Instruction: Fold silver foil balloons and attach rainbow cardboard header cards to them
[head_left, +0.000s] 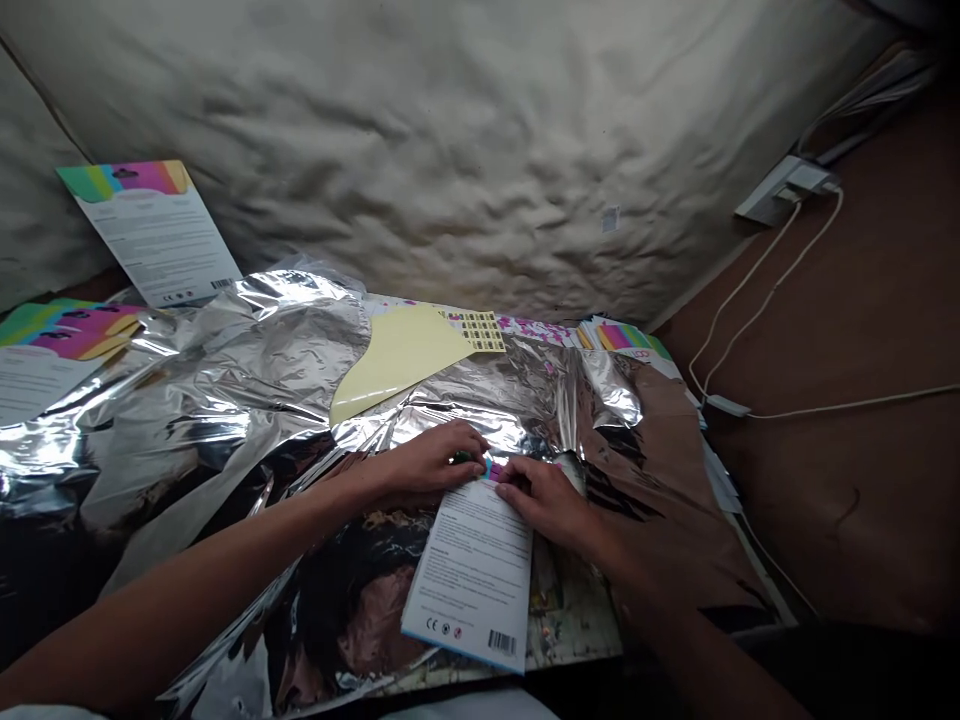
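Observation:
My left hand (pixel 427 465) and my right hand (pixel 544 500) both grip the top end of a printed paper card (pixel 472 570), and their fingers hide its coloured header. The card lies tilted on crumpled silver foil sheeting (pixel 187 400), with its barcode end towards me. Beyond my hands, a pale yellow sticker backing sheet (pixel 397 360) rests on the foil. A small sheet of yellow labels (pixel 476 330) lies at its far corner.
Two similar cards (pixel 154 235) (pixel 67 340) lie at the far left, and a stack of cards (pixel 622 340) sits at the far right of the foil. Brown paper (pixel 660 480) lies under the foil. Beige fabric (pixel 450 150) rises behind, and a white socket (pixel 784 190) with cables lies to the right.

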